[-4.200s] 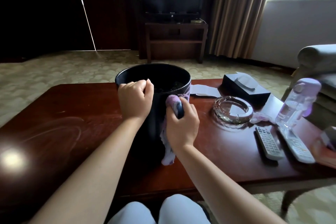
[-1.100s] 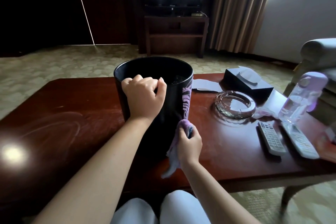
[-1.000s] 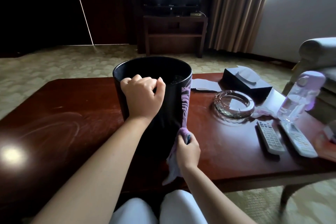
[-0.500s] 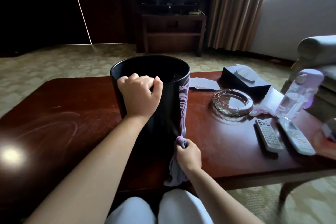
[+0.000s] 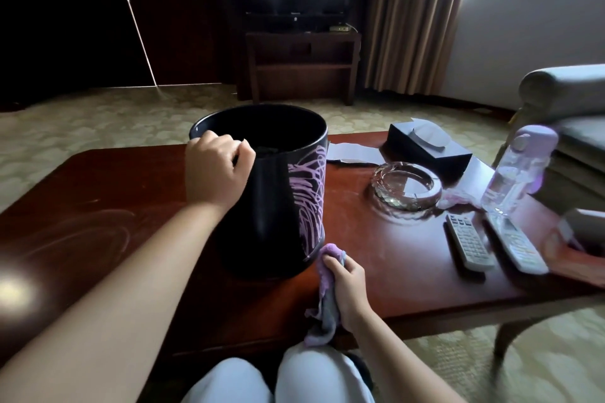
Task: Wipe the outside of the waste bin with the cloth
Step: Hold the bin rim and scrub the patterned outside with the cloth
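Left hand [image 5: 216, 173] clamped on black bin [image 5: 271, 206] rim, right hand [image 5: 347, 285] clutching cloth [image 5: 324, 307]

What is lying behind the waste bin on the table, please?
A pale sheet of paper pokes out behind the waste bin on its right; whatever lies directly behind the bin is hidden.

The waste bin [image 5: 271, 193] is standing upright on a dark red wooden table [image 5: 409, 271], its round mouth open upward. It is black and glossy, and purple scribbled lines are showing on its right-hand wall. The cloth [image 5: 322, 301], lilac with a grey side, is lying bunched at the foot of the bin's right side, its upper fold touching the base and its tail hanging over the near table edge.
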The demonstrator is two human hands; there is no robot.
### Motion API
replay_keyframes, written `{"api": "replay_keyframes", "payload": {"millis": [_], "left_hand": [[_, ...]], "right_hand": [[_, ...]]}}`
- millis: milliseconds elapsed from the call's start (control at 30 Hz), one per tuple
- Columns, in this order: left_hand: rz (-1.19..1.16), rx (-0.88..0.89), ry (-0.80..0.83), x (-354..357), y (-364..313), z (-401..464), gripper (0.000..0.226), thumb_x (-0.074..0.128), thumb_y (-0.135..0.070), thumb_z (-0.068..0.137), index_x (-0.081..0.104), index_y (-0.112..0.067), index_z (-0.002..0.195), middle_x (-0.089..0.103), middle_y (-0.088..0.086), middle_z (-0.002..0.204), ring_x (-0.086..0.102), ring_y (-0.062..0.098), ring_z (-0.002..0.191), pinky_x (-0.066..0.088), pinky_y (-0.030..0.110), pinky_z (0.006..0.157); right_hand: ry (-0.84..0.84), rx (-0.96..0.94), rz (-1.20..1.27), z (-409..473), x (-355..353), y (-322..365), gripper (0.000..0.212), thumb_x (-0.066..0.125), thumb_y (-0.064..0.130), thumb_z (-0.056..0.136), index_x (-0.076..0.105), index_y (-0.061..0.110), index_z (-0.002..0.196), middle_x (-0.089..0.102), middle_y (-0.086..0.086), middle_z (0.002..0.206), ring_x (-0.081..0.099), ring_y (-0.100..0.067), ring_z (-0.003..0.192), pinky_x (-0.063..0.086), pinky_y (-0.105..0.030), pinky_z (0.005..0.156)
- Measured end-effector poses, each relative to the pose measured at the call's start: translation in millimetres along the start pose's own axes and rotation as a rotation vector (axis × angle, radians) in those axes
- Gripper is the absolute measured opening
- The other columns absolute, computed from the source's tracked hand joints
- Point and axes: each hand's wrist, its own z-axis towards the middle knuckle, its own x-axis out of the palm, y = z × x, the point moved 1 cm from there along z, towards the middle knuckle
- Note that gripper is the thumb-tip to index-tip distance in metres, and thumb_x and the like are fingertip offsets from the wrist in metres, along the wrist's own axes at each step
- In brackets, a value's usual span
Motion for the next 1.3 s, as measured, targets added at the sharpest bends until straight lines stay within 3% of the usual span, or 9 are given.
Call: {"api": "replay_keyframes", "payload": {"millis": [100, 267, 467, 633, 767, 967, 1100, 1233, 1300], "left_hand": [[0.048, 0.005, -0.044, 10.6, -18.1, -5.3, 0.040, 0.044, -0.023, 0.088, 0.034, -0.017, 0.050, 0.044, 0.008, 0.048, 0.047, 0.029, 0.053, 0.033, 0.037, 0.058], [-0.121, -0.148, -0.050, 15.6, -19.9, -0.2, 0.043, 0.042, -0.024, 0.076, 0.011, -0.024, 0.046, 0.013, -0.013, 0.039, 0.029, 0.020, 0.045, 0.031, 0.032, 0.060], [-0.145, -0.130, 0.017, 8.9, -2.0, 6.7, 0.042, 0.041, -0.027, 0.075, 0.010, -0.027, 0.045, 0.009, -0.013, 0.038, 0.020, 0.007, 0.039, 0.028, 0.030, 0.062], [-0.153, -0.180, 0.051, 10.1, -0.3, 7.1, 0.038, 0.036, -0.033, 0.073, 0.013, -0.025, 0.044, 0.015, -0.008, 0.037, 0.030, 0.023, 0.047, 0.028, 0.029, 0.065], [-0.119, -0.159, 0.067, 11.8, 3.6, 5.1, 0.041, 0.035, -0.037, 0.078, 0.014, -0.024, 0.045, 0.017, -0.007, 0.039, 0.030, 0.023, 0.050, 0.020, 0.027, 0.064], [-0.109, -0.165, 0.051, 10.9, -4.1, 3.3, 0.047, 0.037, -0.041, 0.082, 0.014, -0.024, 0.046, 0.015, -0.007, 0.041, 0.029, 0.022, 0.049, 0.030, 0.035, 0.064], [-0.034, -0.115, -0.047, 13.2, -12.2, -2.7, 0.047, 0.043, -0.033, 0.085, 0.020, -0.021, 0.046, 0.018, -0.004, 0.042, 0.026, 0.019, 0.046, 0.031, 0.032, 0.057], [-0.034, -0.112, -0.063, 14.5, -12.7, -4.1, 0.047, 0.044, -0.030, 0.085, 0.022, -0.018, 0.045, 0.019, -0.003, 0.041, 0.027, 0.019, 0.045, 0.023, 0.030, 0.057], [-0.037, -0.117, -0.072, 16.1, -13.1, -4.9, 0.047, 0.043, -0.030, 0.086, 0.022, -0.018, 0.045, 0.019, -0.003, 0.041, 0.027, 0.020, 0.045, 0.024, 0.033, 0.058]], "right_hand": [[0.009, -0.006, -0.013, 1.5, -1.7, -3.1, 0.019, 0.057, 0.003, 0.086, 0.066, 0.013, 0.073, 0.055, 0.006, 0.060, 0.044, -0.007, 0.056, 0.039, -0.028, 0.063], [0.021, -0.056, -0.020, 2.6, -2.8, -6.0, 0.019, 0.057, 0.000, 0.085, 0.067, 0.012, 0.075, 0.059, 0.007, 0.065, 0.049, -0.005, 0.061, 0.041, -0.018, 0.058], [0.028, -0.069, -0.053, 4.8, -2.7, -10.0, 0.021, 0.058, 0.002, 0.085, 0.068, 0.017, 0.074, 0.061, 0.010, 0.063, 0.050, -0.004, 0.061, 0.042, -0.020, 0.059], [0.024, -0.059, -0.064, 5.7, -2.7, -12.0, 0.018, 0.060, 0.005, 0.084, 0.069, 0.018, 0.076, 0.063, 0.010, 0.066, 0.053, -0.006, 0.064, 0.044, -0.024, 0.064], [0.039, -0.030, -0.102, 6.0, 0.3, -15.1, 0.007, 0.063, 0.025, 0.076, 0.071, 0.025, 0.078, 0.064, 0.011, 0.065, 0.053, -0.007, 0.063, 0.046, -0.033, 0.068], [0.069, -0.178, -0.482, 2.1, 7.3, -18.0, 0.010, 0.063, 0.027, 0.082, 0.063, 0.030, 0.073, 0.062, 0.014, 0.063, 0.052, 0.003, 0.062, 0.043, -0.023, 0.065], [0.120, -0.257, -0.791, 4.1, 13.5, -23.8, 0.012, 0.060, 0.038, 0.081, 0.064, 0.029, 0.088, 0.065, 0.004, 0.077, 0.058, -0.009, 0.075, 0.044, -0.028, 0.068], [-0.077, -0.182, -0.706, 8.9, 16.7, -24.4, 0.017, 0.061, 0.028, 0.080, 0.066, 0.024, 0.096, 0.062, 0.001, 0.085, 0.060, -0.019, 0.083, 0.040, -0.027, 0.070], [-0.040, -0.223, -0.794, 8.4, 17.1, -23.7, 0.015, 0.061, 0.031, 0.082, 0.066, 0.023, 0.093, 0.058, 0.002, 0.082, 0.057, -0.018, 0.081, 0.037, -0.028, 0.067]]}}
